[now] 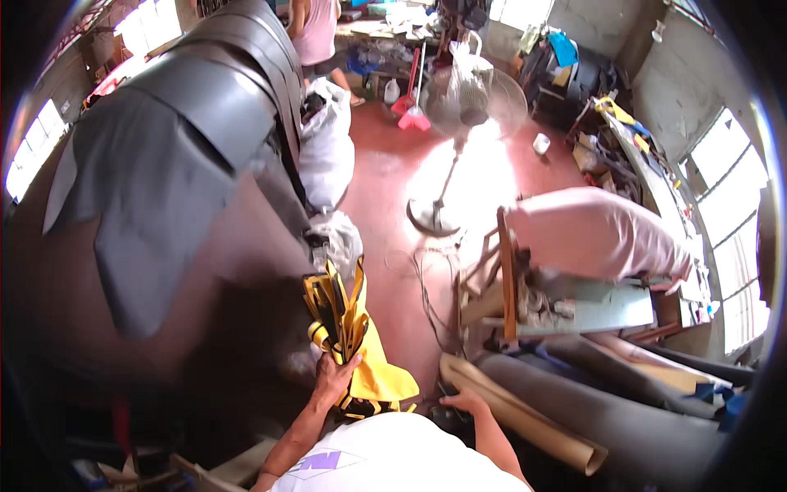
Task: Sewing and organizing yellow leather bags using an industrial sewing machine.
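My left hand (334,373) is closed around a bundle of yellow and black strips (338,316), which stands up above my fist with its loose ends fanned out. Beside it hangs a yellow cloth-like piece (381,375), and more yellow-and-black material shows below, close to my shirt. To the right, my right hand (465,399) reaches inward with its fingers apart, and I see nothing held in it. A brown roll of sheet material (525,418) lies just beyond that hand. Dark, unclear things sit beneath its fingers.
Large dark sheets (164,197) drape over a pile at left. White sacks (328,148) stand beside it. A pedestal fan (473,115), its cord (430,295) on the red floor, stands ahead. At right are a pink-covered bench (590,230) and dark rolls (607,402). Someone (316,37) stands far back.
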A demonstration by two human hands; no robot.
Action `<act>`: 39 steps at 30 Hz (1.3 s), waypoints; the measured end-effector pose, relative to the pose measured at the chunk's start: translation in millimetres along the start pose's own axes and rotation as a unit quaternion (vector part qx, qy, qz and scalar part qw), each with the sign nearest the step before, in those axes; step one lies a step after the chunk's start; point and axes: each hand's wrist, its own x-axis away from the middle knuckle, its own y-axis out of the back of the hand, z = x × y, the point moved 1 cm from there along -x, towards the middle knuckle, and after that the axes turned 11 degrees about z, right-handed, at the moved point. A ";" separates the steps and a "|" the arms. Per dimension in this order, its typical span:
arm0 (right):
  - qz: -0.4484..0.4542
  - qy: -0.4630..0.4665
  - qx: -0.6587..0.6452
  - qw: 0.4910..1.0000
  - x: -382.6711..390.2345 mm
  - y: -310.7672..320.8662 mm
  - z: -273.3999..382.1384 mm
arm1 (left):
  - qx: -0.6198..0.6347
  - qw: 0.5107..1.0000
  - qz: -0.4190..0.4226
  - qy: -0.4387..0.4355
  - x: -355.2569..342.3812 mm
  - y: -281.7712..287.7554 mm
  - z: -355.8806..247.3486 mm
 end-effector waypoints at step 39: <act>-0.013 -0.304 -0.330 0.894 -537.1 413.8 429.3 | -0.192 0.979 0.074 -0.008 -1110.8 191.5 -351.3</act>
